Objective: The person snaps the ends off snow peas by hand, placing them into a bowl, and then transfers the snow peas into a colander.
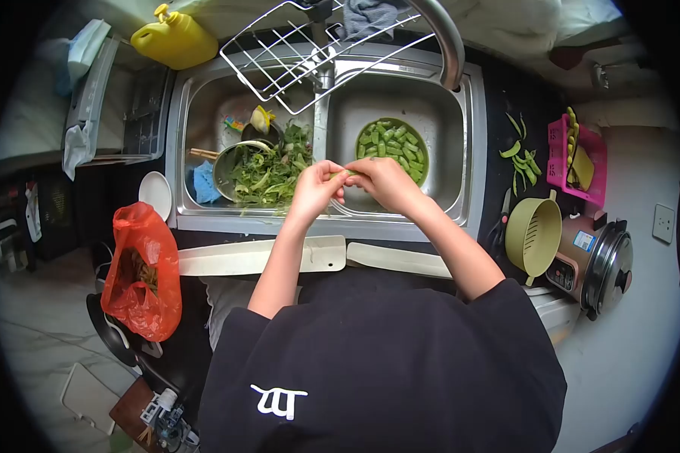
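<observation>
Near the bowl [428,156], left hand [317,190] and right hand [390,184] are pinching 1 bean [345,174]; I'm judging it light, crisp: grip ends.

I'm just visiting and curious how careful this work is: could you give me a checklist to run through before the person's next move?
1. Slim green pod gripped: ok, bare left hand and bare right hand both pinch it.
2. Pod's ends trimmed: cannot tell, hidden by the hands.
3. Round green bowl in place: ok, in the right steel basin, holding cut green pieces.
4. Loose green pods gathered: not ok, scattered on the black counter.
5. Leafy greens kept apart: ok, in the left steel basin.
</observation>
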Tool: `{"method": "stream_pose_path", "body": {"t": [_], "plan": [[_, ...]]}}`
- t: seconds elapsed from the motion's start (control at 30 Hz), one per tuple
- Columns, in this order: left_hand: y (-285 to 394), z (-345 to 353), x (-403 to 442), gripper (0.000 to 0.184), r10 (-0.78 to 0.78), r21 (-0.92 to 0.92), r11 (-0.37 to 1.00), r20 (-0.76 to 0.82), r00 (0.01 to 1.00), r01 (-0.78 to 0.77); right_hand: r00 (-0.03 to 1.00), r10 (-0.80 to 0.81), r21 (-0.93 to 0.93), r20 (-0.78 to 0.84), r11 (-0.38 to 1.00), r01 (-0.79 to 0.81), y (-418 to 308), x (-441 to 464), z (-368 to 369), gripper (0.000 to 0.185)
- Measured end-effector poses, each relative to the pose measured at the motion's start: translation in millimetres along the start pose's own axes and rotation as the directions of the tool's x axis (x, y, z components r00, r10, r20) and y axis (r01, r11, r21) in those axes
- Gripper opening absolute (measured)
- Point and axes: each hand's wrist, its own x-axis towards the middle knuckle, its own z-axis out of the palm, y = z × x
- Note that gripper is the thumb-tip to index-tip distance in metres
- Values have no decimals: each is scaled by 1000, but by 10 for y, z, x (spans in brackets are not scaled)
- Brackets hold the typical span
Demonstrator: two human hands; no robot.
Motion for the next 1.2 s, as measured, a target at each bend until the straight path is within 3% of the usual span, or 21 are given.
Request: {"method": "stream_pose_path", "body": {"t": [0.03,0.07,0.1,0.17,0.2,0.23,0.33,0.4,0.5,0.57,0.73,0.83,0.9,0.97,1.0,1.17,1.2], "plan": [[-14,61,79,11,-21,38,999,73,997,18,1000,-6,-83,-30,997,3,99,-82,3,21],[-34,119,137,10,-34,193,981,121,992,10,998,-16,-166,-57,986,7,195,-149,20,18],[-54,435,269,10,-63,369,929,114,991,17,998,4,-134,-57,991,-12,489,-316,-109,18],[-111,651,510,12,-114,589,807,222,968,-40,994,93,-294,59,953,-71,788,-440,-179,17],[-168,742,631,14,-57,641,755,275,960,-139,990,108,-313,88,947,-76,868,-476,-244,16],[-202,786,741,11,-194,659,752,248,949,-18,991,110,-313,81,947,-80,966,-463,-264,16],[-439,801,1104,10,-65,727,672,247,967,-141,992,121,-337,26,936,-105,1378,-356,-208,15],[-572,827,1301,9,72,793,586,150,986,-163,989,149,-420,-12,897,-140,1651,-203,-70,12],[-860,814,1522,10,54,831,548,77,996,-95,985,159,-508,-68,844,-171,2098,-24,239,12],[-975,760,1628,11,37,813,579,52,998,-63,967,205,-392,-150,886,-249,2193,22,339,9],[-1041,780,1773,14,-9,796,605,-22,1000,23,936,304,-329,-179,878,-348,2253,41,422,8],[-1070,744,1799,14,-60,739,672,-12,998,50,924,345,-368,-165,848,-382,2352,40,475,10],[-1094,694,1797,13,-15,671,742,1,1000,10,911,386,-471,-144,783,-407,2352,34,495,11],[-947,659,1778,11,-275,415,880,45,960,232,892,441,-492,-99,757,-429,2298,21,449,11],[-873,634,1739,10,-291,381,894,97,952,234,868,494,-515,-54,731,-448,2253,7,423,12],[-620,538,1448,16,-254,196,956,182,950,218,947,263,-419,-185,850,-318,1923,-185,165,16],[-562,531,1380,16,-244,181,961,211,947,207,935,225,-266,-274,917,-299,1816,-213,68,17]]}}
